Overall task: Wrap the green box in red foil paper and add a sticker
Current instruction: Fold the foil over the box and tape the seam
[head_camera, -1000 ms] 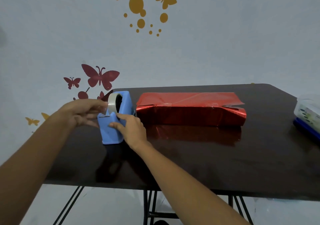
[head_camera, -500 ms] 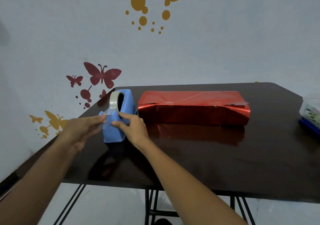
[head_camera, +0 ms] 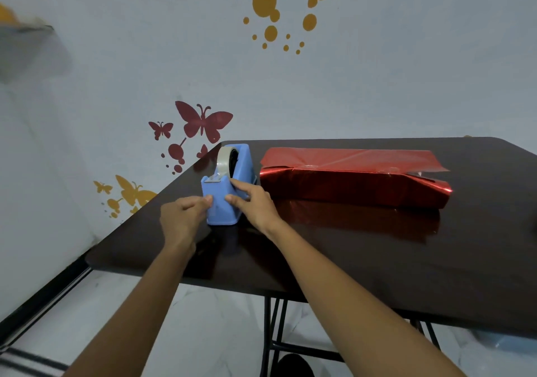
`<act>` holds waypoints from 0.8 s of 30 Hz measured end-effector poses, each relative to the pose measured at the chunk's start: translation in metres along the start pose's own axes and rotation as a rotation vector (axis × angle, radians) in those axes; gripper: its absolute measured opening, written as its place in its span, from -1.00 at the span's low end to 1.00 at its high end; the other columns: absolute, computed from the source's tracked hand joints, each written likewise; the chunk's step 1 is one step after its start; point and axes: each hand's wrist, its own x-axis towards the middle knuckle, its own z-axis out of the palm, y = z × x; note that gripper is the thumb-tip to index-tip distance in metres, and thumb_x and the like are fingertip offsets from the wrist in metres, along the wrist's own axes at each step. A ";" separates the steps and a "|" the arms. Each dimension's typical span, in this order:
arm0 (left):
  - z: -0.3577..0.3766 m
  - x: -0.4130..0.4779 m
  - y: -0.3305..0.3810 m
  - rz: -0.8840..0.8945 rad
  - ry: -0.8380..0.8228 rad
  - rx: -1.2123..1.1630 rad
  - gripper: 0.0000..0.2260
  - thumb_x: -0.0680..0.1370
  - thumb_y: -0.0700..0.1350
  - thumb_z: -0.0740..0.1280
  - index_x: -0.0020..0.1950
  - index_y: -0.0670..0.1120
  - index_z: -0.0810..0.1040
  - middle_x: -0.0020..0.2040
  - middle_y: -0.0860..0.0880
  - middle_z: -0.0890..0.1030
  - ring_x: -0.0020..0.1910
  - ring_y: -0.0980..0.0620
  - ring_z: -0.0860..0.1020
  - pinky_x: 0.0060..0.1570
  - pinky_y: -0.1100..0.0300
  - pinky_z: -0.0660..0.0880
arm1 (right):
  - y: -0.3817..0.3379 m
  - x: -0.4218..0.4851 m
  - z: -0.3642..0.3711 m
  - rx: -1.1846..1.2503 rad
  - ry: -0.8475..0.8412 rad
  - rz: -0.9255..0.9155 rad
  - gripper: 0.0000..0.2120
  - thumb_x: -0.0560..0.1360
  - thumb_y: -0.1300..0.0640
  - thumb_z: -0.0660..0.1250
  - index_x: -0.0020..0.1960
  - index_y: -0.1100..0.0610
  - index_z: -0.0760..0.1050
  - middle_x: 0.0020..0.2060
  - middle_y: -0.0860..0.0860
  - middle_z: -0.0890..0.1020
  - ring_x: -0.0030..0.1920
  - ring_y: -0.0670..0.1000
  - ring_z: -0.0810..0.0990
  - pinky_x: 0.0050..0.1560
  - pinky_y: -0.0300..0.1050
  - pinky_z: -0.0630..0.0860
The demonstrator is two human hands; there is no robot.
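Observation:
The box wrapped in red foil paper (head_camera: 348, 183) lies lengthwise on the dark table (head_camera: 377, 260), and none of the box's own surface shows. At its right end the foil flaps (head_camera: 427, 173) stand loose and unfolded. Left of it stands a blue tape dispenser (head_camera: 222, 205) with a roll of clear tape (head_camera: 223, 159). My right hand (head_camera: 254, 205) grips the dispenser's right side. My left hand (head_camera: 183, 217) is pinched against the dispenser's front face, below the cutter, on a strip of clear tape that barely shows.
The table's left corner and front edge lie close to my hands. Behind the table is a wall with butterfly decals (head_camera: 203, 121). Black table legs (head_camera: 273, 333) and a pale floor show below.
My left hand has drawn the tape from the roll down over the cutter, toward me. My right hand has stayed on the dispenser. The view has swung left, so the container at the right is out of sight.

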 end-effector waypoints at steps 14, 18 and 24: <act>0.079 -0.045 0.046 0.410 -0.760 0.243 -0.95 0.40 -0.21 0.48 -0.22 -0.08 0.65 -0.30 -0.04 0.67 -0.30 0.09 0.62 -0.21 0.21 0.57 | -0.020 -0.067 -0.150 -0.021 0.030 -0.050 -0.86 0.48 0.09 0.37 -0.08 0.16 0.63 -0.26 -0.04 0.66 -0.25 -0.12 0.56 -0.32 -0.31 0.42; 0.105 -0.051 0.055 0.454 -0.836 0.259 -0.94 0.39 -0.22 0.49 -0.22 -0.08 0.66 -0.29 -0.07 0.68 -0.28 0.04 0.63 -0.17 0.19 0.57 | -0.009 -0.078 -0.175 -0.054 0.064 -0.056 -0.96 0.43 0.15 0.42 -0.18 0.03 0.62 -0.29 -0.02 0.67 -0.32 -0.14 0.57 -0.34 -0.30 0.41; 0.124 -0.058 0.068 0.537 -0.904 0.295 -0.92 0.39 -0.21 0.49 -0.22 -0.03 0.67 -0.27 -0.09 0.68 -0.23 -0.05 0.64 -0.15 0.18 0.55 | -0.004 -0.086 -0.188 -0.030 0.064 -0.031 -0.83 0.46 0.14 0.40 0.05 0.04 0.59 -0.17 0.01 0.68 -0.22 -0.10 0.60 -0.35 -0.32 0.44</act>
